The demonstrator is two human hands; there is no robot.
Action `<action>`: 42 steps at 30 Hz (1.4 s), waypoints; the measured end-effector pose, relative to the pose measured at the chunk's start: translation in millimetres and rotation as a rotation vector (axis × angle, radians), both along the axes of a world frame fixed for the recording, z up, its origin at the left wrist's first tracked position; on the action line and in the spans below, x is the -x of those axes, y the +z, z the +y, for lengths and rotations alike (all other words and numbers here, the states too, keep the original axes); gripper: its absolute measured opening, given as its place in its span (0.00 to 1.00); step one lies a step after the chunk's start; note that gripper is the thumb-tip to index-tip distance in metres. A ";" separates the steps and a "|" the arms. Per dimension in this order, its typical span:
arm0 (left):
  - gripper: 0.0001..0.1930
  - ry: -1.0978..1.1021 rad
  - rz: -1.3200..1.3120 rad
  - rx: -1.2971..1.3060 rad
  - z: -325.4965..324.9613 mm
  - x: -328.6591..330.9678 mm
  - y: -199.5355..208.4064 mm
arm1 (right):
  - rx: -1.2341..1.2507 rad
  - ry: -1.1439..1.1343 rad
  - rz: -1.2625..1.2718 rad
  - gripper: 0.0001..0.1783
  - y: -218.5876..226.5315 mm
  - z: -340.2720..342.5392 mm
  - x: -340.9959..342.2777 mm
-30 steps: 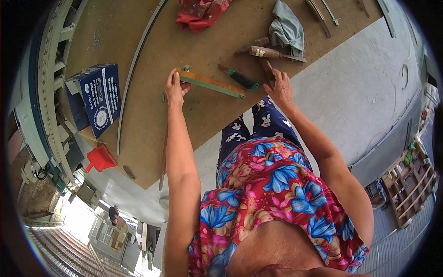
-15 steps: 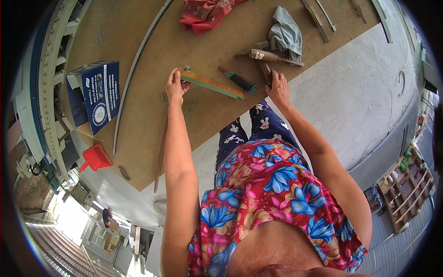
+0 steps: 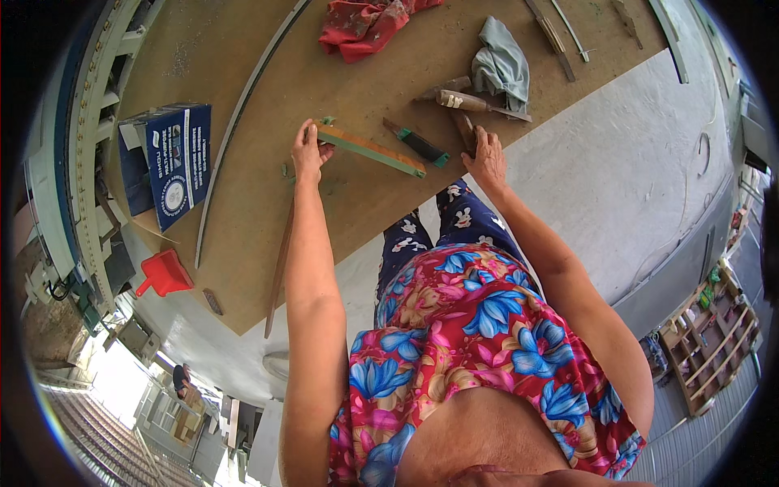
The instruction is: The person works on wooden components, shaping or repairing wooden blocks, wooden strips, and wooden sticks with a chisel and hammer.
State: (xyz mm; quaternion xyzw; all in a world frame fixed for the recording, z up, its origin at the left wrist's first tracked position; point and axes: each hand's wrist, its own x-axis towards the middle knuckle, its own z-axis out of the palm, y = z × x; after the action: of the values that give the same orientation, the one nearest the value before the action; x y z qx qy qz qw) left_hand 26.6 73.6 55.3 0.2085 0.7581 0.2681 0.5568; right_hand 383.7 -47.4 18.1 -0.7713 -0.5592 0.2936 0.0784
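My left hand (image 3: 307, 154) grips the left end of a narrow wooden strip (image 3: 369, 149), thumb on the near side. The strip has an orange-brown top and green edges, and it slants down to the right. At the table's near edge my right hand (image 3: 487, 158) is closed over the near end of a dark wooden piece (image 3: 463, 130); its fingers partly cover it. Between my hands lies a saw-like tool with a black and green handle (image 3: 425, 148). Just beyond the right hand are a chisel-like tool with a wooden handle (image 3: 462, 101) and another wooden tool (image 3: 445, 88).
A grey cloth (image 3: 501, 65) and a red cloth (image 3: 365, 28) lie farther back on the brown board (image 3: 268, 162). To the left stand a blue box (image 3: 182, 162), a long curved strip (image 3: 235, 122) and a red dustpan (image 3: 166, 273). Thin wood strips (image 3: 554, 42) lie at the far right.
Both hands keep nearly the same places, with the left still on the wooden strip. The view has shifted slightly.
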 end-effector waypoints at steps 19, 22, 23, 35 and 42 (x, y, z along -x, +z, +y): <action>0.20 0.068 0.041 -0.048 -1.2 -9.5 -3.5 | -0.027 0.499 0.313 0.28 20.2 72.0 170.2; 0.20 0.007 0.034 -0.069 1.7 -6.0 -5.9 | -0.044 0.529 0.294 0.20 11.3 78.7 170.0; 0.21 -0.028 0.023 -0.068 -0.4 -3.2 -6.5 | -0.027 0.517 0.297 0.19 10.0 79.4 168.9; 0.20 -0.354 0.659 -0.240 -51.5 35.2 -27.4 | 0.056 0.495 0.183 0.18 19.8 85.0 169.1; 0.22 -0.381 0.698 -0.305 -50.8 29.6 -14.7 | 0.034 0.469 0.161 0.28 27.1 72.5 177.4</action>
State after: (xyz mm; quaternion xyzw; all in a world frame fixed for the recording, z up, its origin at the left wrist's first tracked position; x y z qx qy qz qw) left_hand -2.9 22.8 40.5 0.5032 0.8007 0.1827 0.2691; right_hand 206.3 25.1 45.1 -0.5955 -0.7099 0.3739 0.0392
